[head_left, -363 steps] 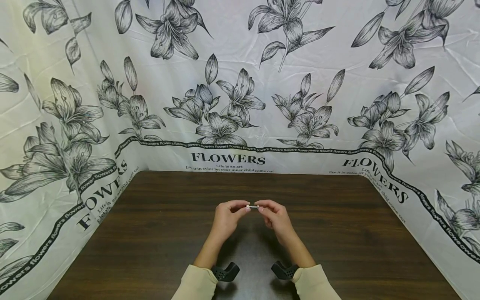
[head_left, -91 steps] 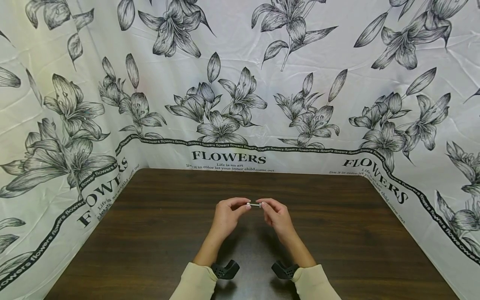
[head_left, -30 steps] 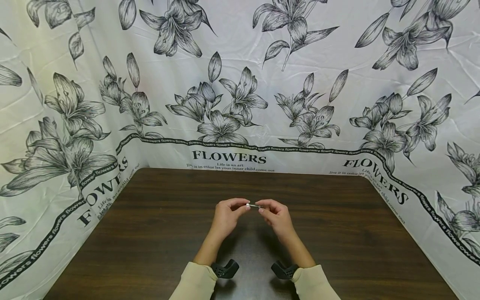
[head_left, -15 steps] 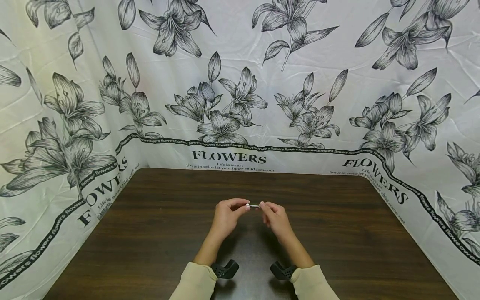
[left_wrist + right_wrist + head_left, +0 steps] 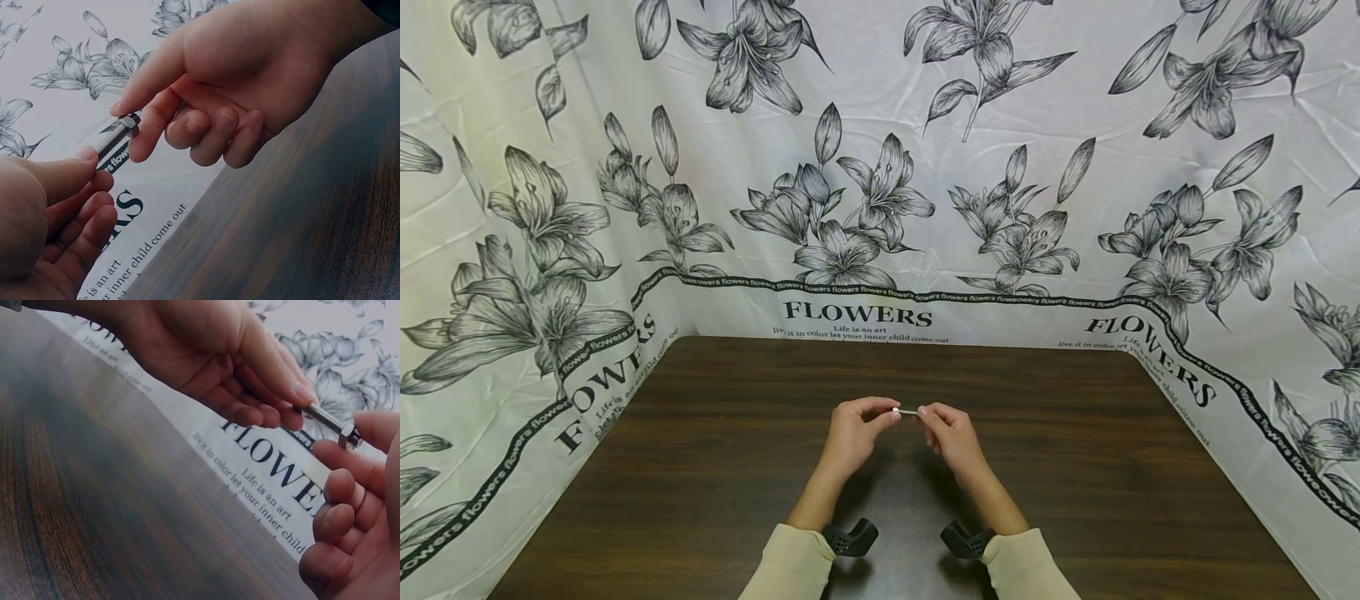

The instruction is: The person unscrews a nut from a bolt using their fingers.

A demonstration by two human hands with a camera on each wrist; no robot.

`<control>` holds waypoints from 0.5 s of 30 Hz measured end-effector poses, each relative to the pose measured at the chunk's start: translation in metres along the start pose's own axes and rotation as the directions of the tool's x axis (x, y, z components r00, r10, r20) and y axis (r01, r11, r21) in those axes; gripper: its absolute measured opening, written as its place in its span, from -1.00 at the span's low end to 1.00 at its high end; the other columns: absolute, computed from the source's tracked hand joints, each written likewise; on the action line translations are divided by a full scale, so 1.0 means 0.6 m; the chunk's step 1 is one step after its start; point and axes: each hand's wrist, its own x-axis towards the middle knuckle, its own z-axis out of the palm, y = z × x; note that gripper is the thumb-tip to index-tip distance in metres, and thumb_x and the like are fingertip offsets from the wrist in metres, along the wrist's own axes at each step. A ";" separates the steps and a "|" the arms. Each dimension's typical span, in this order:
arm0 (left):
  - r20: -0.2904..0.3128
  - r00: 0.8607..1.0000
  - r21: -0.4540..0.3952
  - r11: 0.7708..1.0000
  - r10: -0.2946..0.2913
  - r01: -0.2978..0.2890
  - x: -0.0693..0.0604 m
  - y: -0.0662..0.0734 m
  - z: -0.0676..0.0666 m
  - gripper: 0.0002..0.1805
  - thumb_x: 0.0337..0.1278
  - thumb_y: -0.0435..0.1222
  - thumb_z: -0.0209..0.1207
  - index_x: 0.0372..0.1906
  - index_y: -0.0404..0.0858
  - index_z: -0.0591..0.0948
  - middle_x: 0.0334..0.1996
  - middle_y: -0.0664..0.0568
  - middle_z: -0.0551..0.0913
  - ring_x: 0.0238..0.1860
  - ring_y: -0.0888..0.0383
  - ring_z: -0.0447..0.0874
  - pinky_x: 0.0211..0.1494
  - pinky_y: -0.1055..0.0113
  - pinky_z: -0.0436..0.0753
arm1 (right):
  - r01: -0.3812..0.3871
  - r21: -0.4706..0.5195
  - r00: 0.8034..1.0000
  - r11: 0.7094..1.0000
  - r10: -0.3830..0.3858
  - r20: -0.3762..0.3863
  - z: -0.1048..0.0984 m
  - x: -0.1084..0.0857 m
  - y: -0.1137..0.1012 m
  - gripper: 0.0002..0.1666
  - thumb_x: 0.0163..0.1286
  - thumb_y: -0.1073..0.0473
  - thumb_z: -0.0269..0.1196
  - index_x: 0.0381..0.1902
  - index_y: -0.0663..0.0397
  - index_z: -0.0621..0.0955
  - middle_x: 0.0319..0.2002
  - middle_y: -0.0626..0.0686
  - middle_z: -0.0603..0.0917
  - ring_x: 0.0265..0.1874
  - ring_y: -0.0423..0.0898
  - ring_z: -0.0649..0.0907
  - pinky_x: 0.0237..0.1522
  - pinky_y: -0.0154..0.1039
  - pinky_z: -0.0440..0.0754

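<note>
Above the middle of the table, a silver threaded bolt [image 5: 907,412] spans the gap between both hands. My left hand [image 5: 852,432] pinches its left end between thumb and index finger, hiding that end. Close up, the thread [image 5: 111,142] shows bare along the shank, and a hex nut [image 5: 130,124] sits near the right end. Thumb and index finger of my right hand [image 5: 957,437] are on either side of that nut, gripping it. Its other fingers [image 5: 334,522] curl loosely below. The bolt lies roughly level in the head view.
A dark wood-grain table [image 5: 715,467] lies beneath the hands. White cloth [image 5: 1015,100] printed with black flowers hangs behind it and along both sides. Black devices [image 5: 850,540] are strapped at both wrists, below pale sleeves [image 5: 793,567].
The right thumb and index finger have shifted at the nut: spread apart one second ago, now drawn together around it. The left hand has stayed practically still throughout, pinching the bolt.
</note>
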 end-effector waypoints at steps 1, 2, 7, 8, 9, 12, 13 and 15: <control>-0.001 1.000 0.000 1.000 0.000 0.000 0.000 0.000 0.000 -0.87 0.04 -0.37 0.39 -0.25 -0.21 0.77 -0.38 0.09 0.74 -0.37 0.21 0.67 -0.30 0.34 0.63 | 0.000 0.006 1.000 1.000 0.000 -0.005 -0.001 0.003 0.008 -0.72 0.48 0.24 0.12 -0.32 0.36 0.65 -0.69 0.03 0.42 -0.70 -0.18 0.39 -0.62 -0.38 0.34; -0.003 1.000 0.001 1.000 -0.002 0.002 0.000 0.001 -0.001 -0.87 0.03 -0.37 0.39 -0.25 -0.22 0.77 -0.38 0.09 0.74 -0.37 0.20 0.67 -0.29 0.34 0.63 | 0.005 0.019 1.000 1.000 -0.004 -0.012 -0.001 0.005 0.015 -0.74 0.47 0.23 0.14 -0.31 0.34 0.65 -0.69 0.02 0.42 -0.70 -0.18 0.39 -0.63 -0.39 0.33; -0.010 1.000 0.002 1.000 -0.002 0.002 0.002 0.003 -0.002 -0.86 0.03 -0.39 0.39 -0.24 -0.25 0.76 -0.37 0.08 0.74 -0.37 0.19 0.67 -0.29 0.34 0.63 | 0.028 0.058 0.999 0.998 -0.026 -0.038 0.000 0.008 0.029 -0.75 0.43 0.22 0.20 -0.24 0.37 0.63 -0.70 -0.02 0.42 -0.71 -0.19 0.39 -0.65 -0.39 0.31; -0.011 1.000 0.004 1.000 -0.003 0.003 0.002 0.003 -0.003 -0.86 0.03 -0.38 0.39 -0.24 -0.25 0.76 -0.37 0.08 0.74 -0.37 0.19 0.67 -0.29 0.34 0.63 | 0.031 0.065 0.999 0.997 -0.029 -0.038 0.000 0.008 0.029 -0.76 0.43 0.23 0.20 -0.21 0.38 0.63 -0.70 -0.02 0.42 -0.71 -0.20 0.38 -0.65 -0.39 0.31; -0.011 1.000 0.007 1.000 -0.002 0.002 0.002 0.003 -0.003 -0.86 0.04 -0.38 0.39 -0.24 -0.25 0.76 -0.37 0.08 0.74 -0.37 0.18 0.67 -0.29 0.33 0.63 | 0.033 0.071 0.999 0.997 -0.031 -0.038 0.001 0.008 0.029 -0.77 0.42 0.25 0.21 -0.19 0.39 0.63 -0.70 -0.02 0.42 -0.70 -0.19 0.38 -0.65 -0.39 0.31; -0.010 1.000 0.016 1.000 -0.006 0.006 0.001 0.002 -0.004 -0.86 0.04 -0.37 0.38 -0.23 -0.24 0.77 -0.37 0.09 0.74 -0.37 0.18 0.66 -0.29 0.33 0.63 | 0.036 0.093 0.999 0.995 -0.033 -0.031 0.001 0.006 0.027 -0.79 0.41 0.31 0.20 -0.13 0.40 0.63 -0.68 -0.01 0.42 -0.70 -0.19 0.38 -0.66 -0.39 0.31; -0.009 1.000 0.019 1.000 -0.008 0.008 0.001 0.002 -0.004 -0.85 0.05 -0.37 0.38 -0.23 -0.24 0.77 -0.37 0.09 0.74 -0.37 0.18 0.66 -0.29 0.33 0.63 | 0.038 0.101 0.999 0.994 -0.036 -0.026 0.000 0.006 0.026 -0.80 0.41 0.33 0.20 -0.12 0.40 0.63 -0.67 0.00 0.42 -0.70 -0.19 0.38 -0.66 -0.39 0.31; -0.008 1.000 0.023 1.000 -0.008 0.008 0.001 0.001 -0.005 -0.85 0.05 -0.36 0.38 -0.22 -0.25 0.76 -0.37 0.09 0.74 -0.37 0.18 0.66 -0.29 0.33 0.62 | 0.048 0.111 0.999 0.993 -0.047 -0.013 0.001 0.003 0.017 -0.80 0.40 0.36 0.20 -0.11 0.43 0.62 -0.66 0.00 0.42 -0.70 -0.19 0.38 -0.66 -0.39 0.31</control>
